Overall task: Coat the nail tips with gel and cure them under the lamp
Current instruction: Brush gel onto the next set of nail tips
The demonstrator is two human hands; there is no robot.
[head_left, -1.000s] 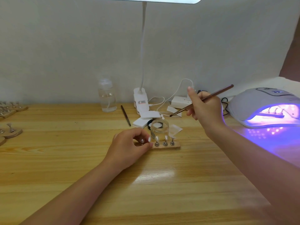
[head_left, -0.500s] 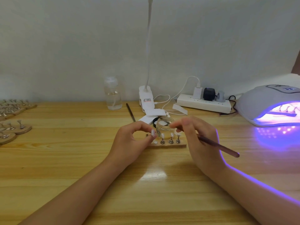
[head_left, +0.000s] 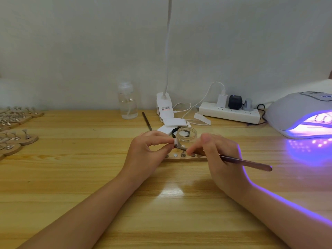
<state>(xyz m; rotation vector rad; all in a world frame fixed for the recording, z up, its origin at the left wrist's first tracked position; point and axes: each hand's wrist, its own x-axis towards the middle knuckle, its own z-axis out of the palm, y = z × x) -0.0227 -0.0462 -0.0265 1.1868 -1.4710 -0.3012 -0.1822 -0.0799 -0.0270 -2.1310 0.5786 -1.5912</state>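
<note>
Pinching a nail tip [head_left: 175, 141], the left hand [head_left: 147, 151] held it above the wooden stand [head_left: 186, 159]; the right hand [head_left: 218, 155] gripped a brush [head_left: 246, 161], bristles touching the tip. Lamp [head_left: 301, 114] lit, right. Clip-light label [head_left: 166, 108] unreadable.

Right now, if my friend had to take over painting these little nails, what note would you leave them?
Left hand pinches one nail tip, lifted off the wooden holder.
Right hand grips the brush, bristles touching that tip.
Open gel jar stands just behind the holder.
Curing lamp at right is lit, with a strip of tips inside.
Done: one batch under the lamp.
Left: finish coating this tip, put it back, coat the others on the holder, then cure them.
</note>
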